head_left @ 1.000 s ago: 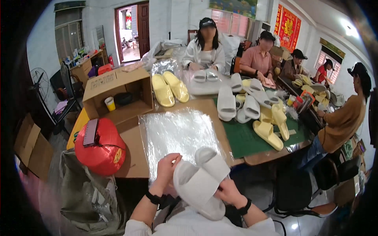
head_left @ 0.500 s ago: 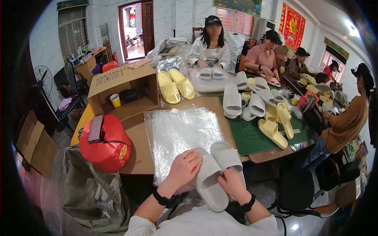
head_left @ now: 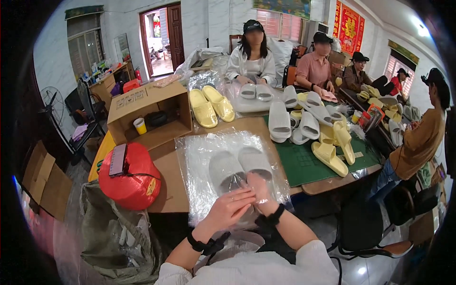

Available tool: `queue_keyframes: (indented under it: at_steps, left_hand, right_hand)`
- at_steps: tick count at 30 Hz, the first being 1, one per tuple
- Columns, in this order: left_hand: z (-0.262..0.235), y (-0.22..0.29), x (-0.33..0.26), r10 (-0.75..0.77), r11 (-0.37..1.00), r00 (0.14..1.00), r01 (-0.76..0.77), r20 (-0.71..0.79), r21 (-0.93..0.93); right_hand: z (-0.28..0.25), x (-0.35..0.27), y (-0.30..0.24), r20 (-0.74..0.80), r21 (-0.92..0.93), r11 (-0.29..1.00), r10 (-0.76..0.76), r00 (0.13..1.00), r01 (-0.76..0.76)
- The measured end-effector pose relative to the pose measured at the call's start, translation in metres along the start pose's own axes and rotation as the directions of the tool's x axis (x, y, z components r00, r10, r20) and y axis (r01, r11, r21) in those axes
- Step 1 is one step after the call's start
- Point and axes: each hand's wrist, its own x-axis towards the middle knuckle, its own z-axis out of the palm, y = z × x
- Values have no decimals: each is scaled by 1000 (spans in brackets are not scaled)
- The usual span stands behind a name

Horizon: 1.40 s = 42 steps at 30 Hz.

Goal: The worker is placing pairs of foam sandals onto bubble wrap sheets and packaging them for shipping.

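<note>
A pair of light grey slippers (head_left: 226,167) lies under the clear film of a plastic bag (head_left: 199,190), toes pointing away from me. My right hand (head_left: 261,194) has its fingers curled at the open part of the slippers, with film around it. Close beside it, my left hand (head_left: 230,208) reaches across, its fingers together on the near part of the bag and touching the right hand. Its fingertips are partly hidden. The heels are hard to make out beneath the hands and the shiny film.
Left of the bag are a red plastic-wrapped bundle (head_left: 129,183) with a phone on it and an open cardboard box (head_left: 149,102). Yellow slippers (head_left: 211,107) stand beyond. Grey and yellow slippers pile on a green mat (head_left: 304,168) at right. Several co-workers sit or stand around.
The grey slippers moved from my lap edge up and away, onto the table and under the film. My right hand went along with them; my left hand shifted from the slippers to the bag.
</note>
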Motion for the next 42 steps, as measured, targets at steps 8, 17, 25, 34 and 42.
queue_keyframes:
  at_steps: [8, 17, 25, 34, 42]
  left_hand:
    - [-21, -3, -19, 34, 967, 997, -15, -68, 254]
    - [-34, -28, -102, -653, 686, 688, 715, -315, 139]
    - [-44, -50, -122, -750, 657, 569, 698, -338, -286]
    - [-48, -53, -134, -677, 736, 674, 633, -295, -240]
    - [-61, -28, -124, -568, 821, 817, 557, -94, -124]
  right_hand:
    - [48, 85, -28, 183, -46, 874, 484, 856, -484]
    - [-67, 5, -77, 313, 263, 959, 20, 949, -108]
    - [-135, -3, -3, 113, 86, 917, 379, 919, -389]
    - [-125, -16, 6, 378, 355, 927, -27, 926, -118]
    - [-99, -52, 40, 329, 404, 788, 348, 878, -464]
